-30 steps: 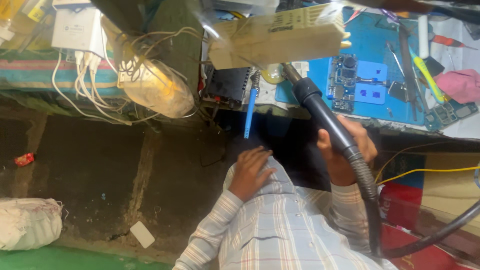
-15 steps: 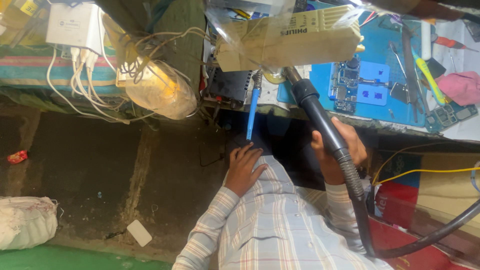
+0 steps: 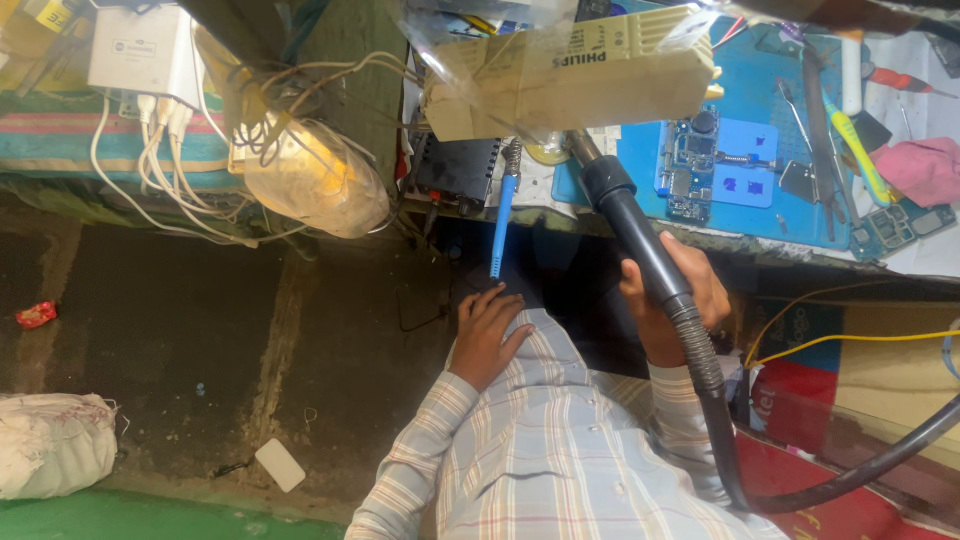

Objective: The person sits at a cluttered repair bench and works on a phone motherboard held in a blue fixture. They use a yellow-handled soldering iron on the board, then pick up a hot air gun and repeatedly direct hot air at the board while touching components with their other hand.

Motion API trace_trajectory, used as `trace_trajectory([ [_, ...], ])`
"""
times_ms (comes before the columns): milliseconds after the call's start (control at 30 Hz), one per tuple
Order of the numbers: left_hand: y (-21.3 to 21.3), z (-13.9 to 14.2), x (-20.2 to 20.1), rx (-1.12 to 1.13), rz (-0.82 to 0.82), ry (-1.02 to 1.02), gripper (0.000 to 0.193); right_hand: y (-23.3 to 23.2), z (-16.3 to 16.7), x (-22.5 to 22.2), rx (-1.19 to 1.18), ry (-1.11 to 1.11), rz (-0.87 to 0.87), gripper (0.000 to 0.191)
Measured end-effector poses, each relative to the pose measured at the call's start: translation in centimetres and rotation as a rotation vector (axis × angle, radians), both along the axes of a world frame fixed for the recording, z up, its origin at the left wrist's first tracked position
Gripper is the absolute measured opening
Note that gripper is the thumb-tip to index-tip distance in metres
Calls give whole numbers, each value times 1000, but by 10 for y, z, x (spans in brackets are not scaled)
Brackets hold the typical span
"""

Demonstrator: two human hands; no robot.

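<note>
My right hand (image 3: 678,300) is wrapped around a black wand (image 3: 640,235) with a ribbed hose (image 3: 712,400) that trails down to the right. The wand's tip points up at the bench edge, under a beige box in clear plastic (image 3: 575,75). My left hand (image 3: 488,335) rests with fingers spread on my checked-shirt-covered lap (image 3: 560,440), holding nothing. A blue-handled iron (image 3: 500,225) hangs from the bench just above it. On the blue mat (image 3: 760,205) lies a phone circuit board (image 3: 692,165).
Tweezers, a yellow-green tool (image 3: 855,145) and a pink cloth (image 3: 920,170) lie on the bench at right. A white power adapter (image 3: 140,50) with tangled cables and a plastic-wrapped bundle (image 3: 315,180) hang at left. On the dark floor lie a white sack (image 3: 50,445) and a small white card (image 3: 280,465).
The wand and my right hand have edged slightly up toward the bench. My left hand stays on my lap.
</note>
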State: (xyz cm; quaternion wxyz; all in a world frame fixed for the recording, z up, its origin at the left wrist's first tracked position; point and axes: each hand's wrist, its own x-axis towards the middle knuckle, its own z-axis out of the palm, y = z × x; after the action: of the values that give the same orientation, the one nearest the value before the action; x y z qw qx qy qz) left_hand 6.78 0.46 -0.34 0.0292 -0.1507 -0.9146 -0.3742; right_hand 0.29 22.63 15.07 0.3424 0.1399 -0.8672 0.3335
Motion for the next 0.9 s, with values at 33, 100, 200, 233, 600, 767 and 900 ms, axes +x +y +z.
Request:
trace_trajectory([
  [33,0,0,0,3,1,-2,40,0,0,0,0,7,4,44],
  [100,0,0,0,9,1,-6,39,0,-1,0,-1,17,7,45],
  [200,0,-1,0,30,8,-11,39,0,-2,0,-5,25,12,45],
  [233,0,-1,0,32,10,-8,39,0,-2,0,-8,26,15,45],
  [600,0,-3,-1,50,19,-3,36,28,9,17,-10,14,-73,53],
  [767,0,-5,-1,56,29,3,36,42,17,16,-14,32,-100,61],
  [900,0,-6,-1,42,33,1,35,41,23,7,-44,47,-104,60],
])
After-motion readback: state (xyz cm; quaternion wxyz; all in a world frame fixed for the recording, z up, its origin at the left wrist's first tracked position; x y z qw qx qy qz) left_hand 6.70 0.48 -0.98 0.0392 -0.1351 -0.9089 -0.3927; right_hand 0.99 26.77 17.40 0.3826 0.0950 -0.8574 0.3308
